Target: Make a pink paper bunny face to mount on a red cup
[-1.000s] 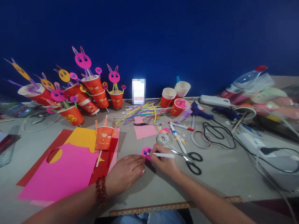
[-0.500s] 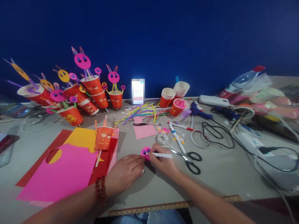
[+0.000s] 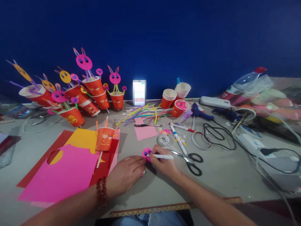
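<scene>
A small pink paper disc (image 3: 146, 153) with dark blue eye shapes lies on the grey table. My left hand (image 3: 128, 172) rests low over the table, its fingertips holding the disc's left edge down. Near its thumb shows a small dark and white bit that I cannot make out. My right hand (image 3: 163, 163) is closed around a white marker (image 3: 164, 156), whose tip is at the disc. Just right of this hand lie scissors (image 3: 191, 161) with black handles, partly spread. A roll of tape (image 3: 163, 140) sits behind the disc.
To the left are coloured paper sheets (image 3: 58, 175) and a red paper cup (image 3: 105, 139). Behind them stand several cups with paper bunny faces (image 3: 84, 61). Pipe cleaners (image 3: 141, 113), stacked cups (image 3: 168, 97), a blue glue gun (image 3: 201, 113) and cables (image 3: 218, 135) lie farther back and right.
The view has shifted very slightly. Both hands, the disc and the marker stay in almost the same place.
</scene>
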`<state>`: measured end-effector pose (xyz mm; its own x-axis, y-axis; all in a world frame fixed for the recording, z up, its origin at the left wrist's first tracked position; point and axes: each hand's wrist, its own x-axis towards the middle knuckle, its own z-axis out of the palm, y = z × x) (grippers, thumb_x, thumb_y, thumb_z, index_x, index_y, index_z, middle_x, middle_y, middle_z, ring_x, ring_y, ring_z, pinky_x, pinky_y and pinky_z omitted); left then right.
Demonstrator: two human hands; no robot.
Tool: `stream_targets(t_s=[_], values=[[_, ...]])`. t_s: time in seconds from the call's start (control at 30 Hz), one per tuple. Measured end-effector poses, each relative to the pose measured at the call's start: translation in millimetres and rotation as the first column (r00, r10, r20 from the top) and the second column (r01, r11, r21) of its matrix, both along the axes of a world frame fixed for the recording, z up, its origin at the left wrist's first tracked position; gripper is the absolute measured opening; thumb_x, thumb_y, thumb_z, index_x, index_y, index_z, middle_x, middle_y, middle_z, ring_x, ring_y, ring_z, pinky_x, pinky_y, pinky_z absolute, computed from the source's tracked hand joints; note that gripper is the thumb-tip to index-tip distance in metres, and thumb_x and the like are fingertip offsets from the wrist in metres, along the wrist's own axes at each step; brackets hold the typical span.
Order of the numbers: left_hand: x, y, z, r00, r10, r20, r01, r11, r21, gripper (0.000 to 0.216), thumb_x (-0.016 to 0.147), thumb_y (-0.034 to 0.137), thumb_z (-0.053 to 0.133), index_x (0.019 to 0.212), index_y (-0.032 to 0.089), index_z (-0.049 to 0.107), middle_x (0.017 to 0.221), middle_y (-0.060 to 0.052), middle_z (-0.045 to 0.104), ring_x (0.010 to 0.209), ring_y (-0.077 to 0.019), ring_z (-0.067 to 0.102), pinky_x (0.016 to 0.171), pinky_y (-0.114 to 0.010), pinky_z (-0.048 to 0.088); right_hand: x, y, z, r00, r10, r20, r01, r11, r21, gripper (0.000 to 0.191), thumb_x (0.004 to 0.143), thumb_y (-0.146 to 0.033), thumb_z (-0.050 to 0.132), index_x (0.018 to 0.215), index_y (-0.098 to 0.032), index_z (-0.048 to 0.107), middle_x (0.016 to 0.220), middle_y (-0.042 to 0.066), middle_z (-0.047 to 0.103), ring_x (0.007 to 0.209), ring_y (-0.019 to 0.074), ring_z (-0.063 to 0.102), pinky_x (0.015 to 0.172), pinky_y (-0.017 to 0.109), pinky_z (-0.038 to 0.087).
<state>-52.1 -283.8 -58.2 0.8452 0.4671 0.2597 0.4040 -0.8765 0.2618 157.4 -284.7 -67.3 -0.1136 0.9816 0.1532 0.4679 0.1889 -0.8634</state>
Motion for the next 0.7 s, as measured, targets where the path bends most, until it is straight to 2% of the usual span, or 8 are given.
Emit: stream_targets(t_s=[0.2,0.53,0.7], values=[[-0.8,0.3,-1.3,1.0,-0.005,-0.021,0.005,1.0,-0.006,0.02,0.097,0.022,0.047,0.106,0.015,0.063,0.121,-0.008,0.068,0.117,-0.0219,0.059,0.1,-0.038,0.049,-0.1,-0.2,-0.7,0.999,-0.012,-0.04,0.012,1.0,0.013,0.012,0.077,-0.018,0.052,0.065,-0.023,0.052,0.059,-0.004,0.051,0.053,0.013,0.046,0.052,0.025,0.035],[0.0,0.6,-0.1,1.0,-0.006,-0.005,0.006,1.0,0.008,0.018,0.096,0.02,0.049,0.106,0.014,0.063,0.119,-0.009,0.068,0.116,-0.0211,0.06,0.1,-0.037,0.05,-0.1,0.2,0.7,1.0,0.016,0.012,-0.016,1.0,0.002,0.012,0.077,-0.018,0.054,0.066,-0.022,0.053,0.059,-0.005,0.052,0.054,0.0127,0.047,0.053,0.024,0.036],[-1.1,0.4,-1.4,1.0,-0.006,-0.007,0.006,1.0,0.006,0.017,0.096,0.021,0.049,0.104,0.016,0.063,0.121,-0.008,0.067,0.117,-0.0209,0.059,0.1,-0.037,0.05,0.0,-0.1,-1.0,0.998,-0.029,-0.051,0.029,0.999,0.014,0.013,0.077,-0.017,0.052,0.065,-0.023,0.052,0.058,-0.004,0.054,0.053,0.0134,0.047,0.053,0.025,0.036]])
